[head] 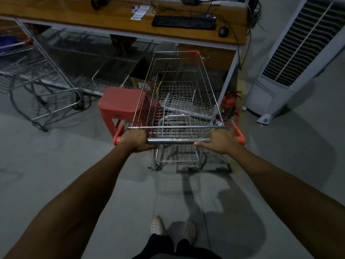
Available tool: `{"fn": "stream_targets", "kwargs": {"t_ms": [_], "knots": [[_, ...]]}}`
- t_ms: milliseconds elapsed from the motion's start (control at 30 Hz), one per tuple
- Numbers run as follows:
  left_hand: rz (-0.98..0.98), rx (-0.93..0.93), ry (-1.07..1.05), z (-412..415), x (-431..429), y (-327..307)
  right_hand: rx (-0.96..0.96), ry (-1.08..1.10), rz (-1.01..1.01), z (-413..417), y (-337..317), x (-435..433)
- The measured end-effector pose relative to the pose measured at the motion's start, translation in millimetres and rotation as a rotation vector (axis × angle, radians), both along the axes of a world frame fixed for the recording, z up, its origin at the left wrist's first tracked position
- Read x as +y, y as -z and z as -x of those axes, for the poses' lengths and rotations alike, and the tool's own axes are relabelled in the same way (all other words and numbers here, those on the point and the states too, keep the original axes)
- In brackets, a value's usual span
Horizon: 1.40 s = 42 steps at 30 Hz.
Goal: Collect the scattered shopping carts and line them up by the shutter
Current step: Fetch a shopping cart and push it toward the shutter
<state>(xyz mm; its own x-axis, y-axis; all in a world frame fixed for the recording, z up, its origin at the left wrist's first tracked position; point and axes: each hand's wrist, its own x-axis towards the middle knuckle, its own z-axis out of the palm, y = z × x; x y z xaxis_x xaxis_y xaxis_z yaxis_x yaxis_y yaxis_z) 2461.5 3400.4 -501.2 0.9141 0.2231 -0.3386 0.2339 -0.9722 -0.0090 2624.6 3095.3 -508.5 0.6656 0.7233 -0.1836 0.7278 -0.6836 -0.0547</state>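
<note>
A small wire shopping cart (pixel 177 90) with orange corner caps stands right in front of me, its basket empty. My left hand (pixel 136 140) grips the left end of its chrome handle bar (pixel 178 140). My right hand (pixel 220 142) grips the right end of the same bar. A second wire cart (pixel 37 71) stands at the left, partly out of frame. No shutter shows in this view.
A wooden desk (pixel 112 19) with a keyboard (pixel 183 22) and mouse (pixel 223 31) runs across the back, wire racks beneath it. An orange plastic stool (pixel 119 101) stands against the cart's left side. A white air cooler (pixel 291 58) stands at right. Grey floor lies around my feet.
</note>
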Motion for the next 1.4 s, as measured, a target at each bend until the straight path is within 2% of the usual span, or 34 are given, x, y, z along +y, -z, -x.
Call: {"fn": "stream_targets", "kwargs": {"t_ms": [267,533,833,1000,1133,1400], "knots": [[0.036,-0.047,0.055,28,-21,-4,0.011,0.085,0.011,36,8,-24],[0.015,-0.062,0.204,64,-40,3,-0.018,0.186,0.004,118,-3,-61],[0.010,-0.082,0.374,107,-82,-4,-0.008,0.436,0.064,212,20,-122],[0.023,-0.087,0.504,116,-127,-10,0.020,0.575,0.046,260,7,-170],[0.047,-0.058,0.610,132,-174,-9,0.059,0.605,0.032,314,-15,-208],[0.067,-0.025,0.741,165,-266,-13,-0.016,0.736,0.018,399,-17,-292]]}}
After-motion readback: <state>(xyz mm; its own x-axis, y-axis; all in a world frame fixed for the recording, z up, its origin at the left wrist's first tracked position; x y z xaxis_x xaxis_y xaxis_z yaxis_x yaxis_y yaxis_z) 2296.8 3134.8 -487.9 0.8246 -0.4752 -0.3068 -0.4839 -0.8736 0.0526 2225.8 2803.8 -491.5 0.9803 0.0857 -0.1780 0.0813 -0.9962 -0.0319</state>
